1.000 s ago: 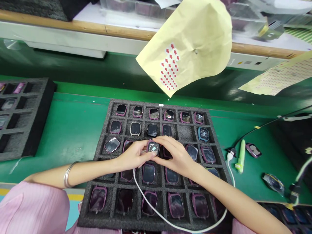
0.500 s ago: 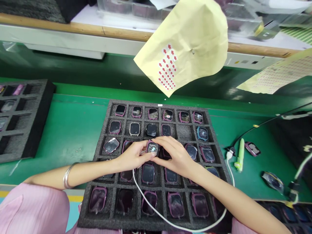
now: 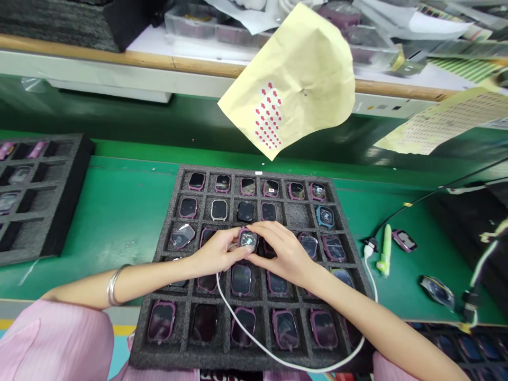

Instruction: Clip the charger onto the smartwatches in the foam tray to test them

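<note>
A smartwatch [image 3: 247, 239] with a purple case and a lit screen is held above the middle of a black foam tray [image 3: 137, 346]. My left hand [image 3: 220, 251] is closed on its left side, the thumb at the lower edge of the screen. Fingers of my right hand [image 3: 280, 248] pinch its right side and top edge. A white charging cable [image 3: 254, 343] runs from under my left hand, loops over the tray's front and reaches a plug at the right. Beneath my hands, strapless watches lie in the tray's compartments, most with purple cases.
A second foam tray [image 3: 73, 185] stands at the left. On the green bench lie a light-green pen-like tool [image 3: 384, 251], a purple watch [image 3: 404, 240] and a wrapped item [image 3: 436, 292]. A yellow sticker sheet [image 3: 317, 100] with red arrows hangs from the shelf edge [image 3: 198, 67].
My view has shifted slightly, moving the surroundings a little. Both hands keep their grip on the watch, which has barely moved.
</note>
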### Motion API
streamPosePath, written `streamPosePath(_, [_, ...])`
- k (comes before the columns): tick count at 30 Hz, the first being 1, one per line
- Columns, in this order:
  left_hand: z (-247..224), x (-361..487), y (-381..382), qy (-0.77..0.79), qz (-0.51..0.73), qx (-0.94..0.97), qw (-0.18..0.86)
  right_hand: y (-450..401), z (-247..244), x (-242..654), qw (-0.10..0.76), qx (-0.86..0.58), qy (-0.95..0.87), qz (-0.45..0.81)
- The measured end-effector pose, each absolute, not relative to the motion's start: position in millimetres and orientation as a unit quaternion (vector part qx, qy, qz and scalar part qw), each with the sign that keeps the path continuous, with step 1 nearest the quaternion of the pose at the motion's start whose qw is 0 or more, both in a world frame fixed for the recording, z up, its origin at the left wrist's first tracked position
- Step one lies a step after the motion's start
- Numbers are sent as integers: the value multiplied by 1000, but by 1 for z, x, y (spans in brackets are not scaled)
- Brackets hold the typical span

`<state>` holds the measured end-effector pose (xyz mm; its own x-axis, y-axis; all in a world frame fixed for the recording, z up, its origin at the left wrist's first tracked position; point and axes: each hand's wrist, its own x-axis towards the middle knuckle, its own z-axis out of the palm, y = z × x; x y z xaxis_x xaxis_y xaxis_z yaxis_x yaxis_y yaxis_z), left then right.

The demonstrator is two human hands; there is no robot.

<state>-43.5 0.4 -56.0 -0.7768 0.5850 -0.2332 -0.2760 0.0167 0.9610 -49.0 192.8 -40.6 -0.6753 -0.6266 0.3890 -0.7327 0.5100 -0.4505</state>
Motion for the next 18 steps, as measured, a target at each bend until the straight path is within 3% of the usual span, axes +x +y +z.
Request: streamPosePath(18, [-60,-45,0,639,694,142,299,192,-42,-47,85,387,-864,310])
